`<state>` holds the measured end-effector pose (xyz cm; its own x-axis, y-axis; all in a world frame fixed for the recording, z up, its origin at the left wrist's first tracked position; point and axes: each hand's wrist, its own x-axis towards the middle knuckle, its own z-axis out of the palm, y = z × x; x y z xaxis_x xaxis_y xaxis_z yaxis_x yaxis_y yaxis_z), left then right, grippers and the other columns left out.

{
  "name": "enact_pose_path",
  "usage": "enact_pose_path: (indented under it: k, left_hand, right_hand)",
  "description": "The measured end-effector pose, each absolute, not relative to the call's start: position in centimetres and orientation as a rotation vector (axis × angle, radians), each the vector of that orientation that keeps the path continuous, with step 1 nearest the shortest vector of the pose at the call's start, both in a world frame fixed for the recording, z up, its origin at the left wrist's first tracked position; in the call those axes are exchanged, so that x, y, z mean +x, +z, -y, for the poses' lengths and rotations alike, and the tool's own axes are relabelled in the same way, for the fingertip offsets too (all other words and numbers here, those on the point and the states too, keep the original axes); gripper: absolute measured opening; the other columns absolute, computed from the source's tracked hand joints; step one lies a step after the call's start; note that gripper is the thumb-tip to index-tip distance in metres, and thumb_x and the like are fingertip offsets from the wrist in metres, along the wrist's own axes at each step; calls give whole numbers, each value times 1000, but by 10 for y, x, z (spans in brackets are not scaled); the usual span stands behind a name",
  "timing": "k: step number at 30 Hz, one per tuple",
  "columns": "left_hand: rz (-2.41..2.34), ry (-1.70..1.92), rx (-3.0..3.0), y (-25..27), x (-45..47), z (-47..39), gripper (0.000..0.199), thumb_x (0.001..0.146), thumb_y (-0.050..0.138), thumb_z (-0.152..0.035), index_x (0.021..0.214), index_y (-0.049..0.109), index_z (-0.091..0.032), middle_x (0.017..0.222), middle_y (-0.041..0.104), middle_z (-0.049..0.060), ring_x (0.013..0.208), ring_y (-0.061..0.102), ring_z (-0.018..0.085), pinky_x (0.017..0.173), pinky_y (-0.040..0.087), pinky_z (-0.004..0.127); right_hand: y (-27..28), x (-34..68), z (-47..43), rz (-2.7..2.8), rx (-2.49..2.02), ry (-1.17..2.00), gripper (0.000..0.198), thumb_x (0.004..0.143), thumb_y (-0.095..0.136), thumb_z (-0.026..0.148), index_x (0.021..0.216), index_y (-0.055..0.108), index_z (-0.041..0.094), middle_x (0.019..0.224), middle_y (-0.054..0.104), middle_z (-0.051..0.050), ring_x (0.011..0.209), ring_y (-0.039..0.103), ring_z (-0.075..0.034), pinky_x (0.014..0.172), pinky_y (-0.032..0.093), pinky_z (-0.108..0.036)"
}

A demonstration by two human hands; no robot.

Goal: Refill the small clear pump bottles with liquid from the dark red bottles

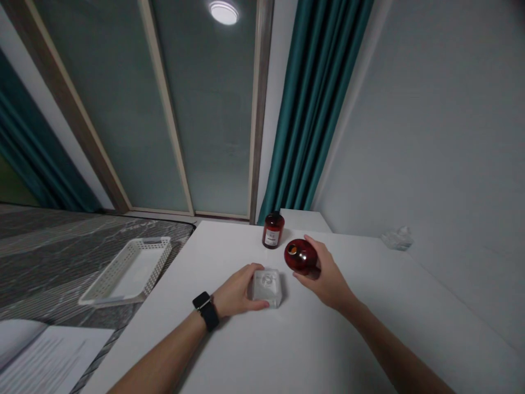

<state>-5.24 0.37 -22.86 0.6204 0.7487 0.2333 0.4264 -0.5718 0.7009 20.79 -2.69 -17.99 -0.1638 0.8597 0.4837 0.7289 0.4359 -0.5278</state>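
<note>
On the white table, my left hand (240,290) grips the left side of a clear square glass bottle (268,287), its fingers at the back edge and the thumb along the front. To the right of it, my right hand (328,276) is closed around a dark red, glossy rounded bottle (300,255). That bottle tilts toward me and to the left, and its uncapped mouth shows. Behind both hands stands a dark red bottle (273,231) with a white label and a black top, touched by neither hand.
A white perforated basket (153,273) lies on the grey patterned surface (49,268) left of the table. Nearer me is an open book or stack of printed pages (57,355). A crumpled clear plastic piece (397,238) rests at the table's right, against the wall.
</note>
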Motion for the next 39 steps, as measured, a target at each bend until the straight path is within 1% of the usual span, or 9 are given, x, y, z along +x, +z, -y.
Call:
enact_pose_path:
  k: [3,6,9,13,19,26,30,34,39]
  left_hand:
    - [-906,712,2240,-231,-52,-4,65,69,82,-34,122,47,-20,120,61,11,107,60,29,94,48,42]
    - [-888,731,2240,-232,-53,-4,66,69,82,-33,123,47,-20,121,61,10,109,60,29,96,48,43]
    - [-877,738,2240,-232,-53,-4,65,69,82,-33,123,47,-20,121,61,10,109,60,29,96,48,42]
    - [-880,716,2248,-231,-53,-3,66,70,82,-33,124,46,-20,122,60,11,110,59,30,98,47,44]
    - [-864,694,2287,-232,-54,-4,82,72,81,-34,140,36,-20,134,54,15,120,54,32,105,42,48]
    - [-790,733,2350,-232,-54,-4,75,75,79,-35,138,41,-20,130,57,12,115,56,30,101,45,45]
    - [-769,710,2396,-231,-55,-4,76,80,76,-35,143,36,-23,128,57,12,114,55,30,100,45,45]
    - [-726,703,2416,-229,-55,-5,75,82,73,-35,145,34,-24,127,54,12,112,55,28,100,46,44]
    - [-716,754,2421,-224,-53,-4,77,79,76,-34,144,36,-25,127,50,12,115,52,28,102,45,44]
  right_hand:
    - [-190,209,26,2143,-1317,-44,65,83,61,23,142,33,26,137,54,-14,129,49,-33,110,30,-57]
    - [-195,207,25,2244,-1315,-192,62,84,59,18,140,36,26,136,56,-14,129,49,-32,111,24,-57]
    - [-195,203,24,2281,-1317,-269,59,83,60,15,138,40,25,136,56,-14,129,48,-31,111,24,-54]
    - [-194,199,24,2327,-1317,-335,59,83,60,13,138,43,28,137,56,-12,130,47,-31,110,23,-54]
    - [-195,200,23,2324,-1264,-451,62,80,63,10,136,45,29,135,59,-10,129,47,-30,110,21,-54]
    - [-197,200,20,2269,-1126,-596,59,77,67,8,131,53,29,127,64,-8,122,51,-29,109,23,-51]
    - [-194,199,19,2292,-1123,-637,61,75,69,7,129,54,30,128,65,-7,121,52,-29,109,22,-52]
    - [-191,200,20,2311,-1103,-659,61,74,71,8,129,55,30,127,65,-8,120,52,-29,109,22,-53]
    - [-186,200,20,2339,-1094,-659,62,74,73,9,129,55,30,127,65,-8,121,52,-30,109,21,-53]
